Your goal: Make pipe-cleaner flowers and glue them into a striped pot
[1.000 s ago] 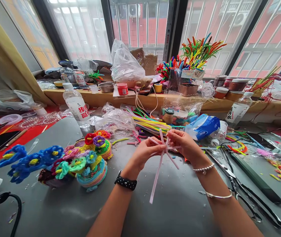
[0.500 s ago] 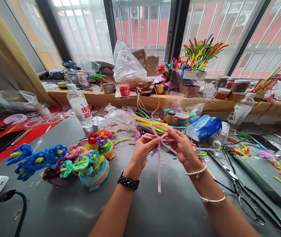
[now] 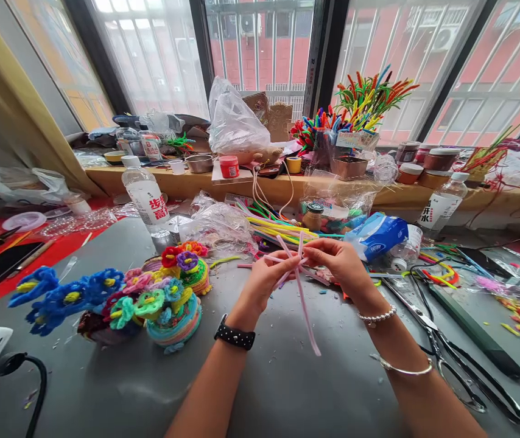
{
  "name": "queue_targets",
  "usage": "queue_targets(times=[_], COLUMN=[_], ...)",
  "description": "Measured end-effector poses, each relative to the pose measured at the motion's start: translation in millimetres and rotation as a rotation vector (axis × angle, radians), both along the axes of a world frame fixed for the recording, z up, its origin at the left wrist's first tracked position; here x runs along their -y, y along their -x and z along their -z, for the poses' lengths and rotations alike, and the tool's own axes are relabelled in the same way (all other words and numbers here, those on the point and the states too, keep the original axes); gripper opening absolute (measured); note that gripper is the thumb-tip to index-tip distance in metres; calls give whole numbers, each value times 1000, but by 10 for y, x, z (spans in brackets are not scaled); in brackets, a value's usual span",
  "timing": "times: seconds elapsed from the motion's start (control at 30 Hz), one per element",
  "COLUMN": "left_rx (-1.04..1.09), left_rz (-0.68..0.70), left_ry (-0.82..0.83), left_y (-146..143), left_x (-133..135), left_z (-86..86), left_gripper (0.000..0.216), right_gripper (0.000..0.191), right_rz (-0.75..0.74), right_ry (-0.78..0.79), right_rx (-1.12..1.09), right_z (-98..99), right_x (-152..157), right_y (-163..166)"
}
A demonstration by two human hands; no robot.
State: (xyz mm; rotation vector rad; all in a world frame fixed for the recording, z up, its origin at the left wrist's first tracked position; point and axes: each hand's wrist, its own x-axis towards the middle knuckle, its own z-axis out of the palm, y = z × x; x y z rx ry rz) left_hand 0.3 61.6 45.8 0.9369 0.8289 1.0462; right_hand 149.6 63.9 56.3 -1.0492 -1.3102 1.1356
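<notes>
My left hand (image 3: 267, 281) and my right hand (image 3: 340, 264) meet above the grey table (image 3: 287, 389) and both pinch a bundle of pale pink pipe cleaners (image 3: 304, 304). Short ends fan out above my fingers. One long strand hangs down and to the right, ending near the table. My left wrist wears a black watch, my right wrist a bead bracelet and a bangle.
Pipe-cleaner flower baskets (image 3: 168, 298) and blue flowers (image 3: 59, 295) lie at the left. Scissors (image 3: 452, 365) and a dark bar (image 3: 474, 331) lie at the right. A tissue pack (image 3: 374, 234), water bottles (image 3: 144, 198), loose pipe cleaners (image 3: 278, 228) and a cluttered sill (image 3: 287, 182) are behind.
The long hanging strand has swung from pointing down-left, through straight down, to pointing down-right. My hands have stayed together on the bundle, turning it.
</notes>
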Motion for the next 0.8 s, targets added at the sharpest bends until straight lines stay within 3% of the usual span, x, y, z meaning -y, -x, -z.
queue_targets(times=[0.17,0.33,0.53,0.8], left_rx=[-20,47,122,125], left_rz=[35,-119,-278,-376], left_ry=[-25,-16,-25,-11], left_y=[-14,-12,-3,-36], left_x=[-10,-28,-40,-28], left_z=[31,44,45,39], left_gripper=[23,23,24,21], right_gripper=[24,33,27,20], right_rz=[46,65,-26,-93], right_ry=[-36,-18,36,10], right_rx=[31,2,244,371], right_z=[-37,-2,12,34], right_x=[22,3,39,86], right_y=[10,36,97,218])
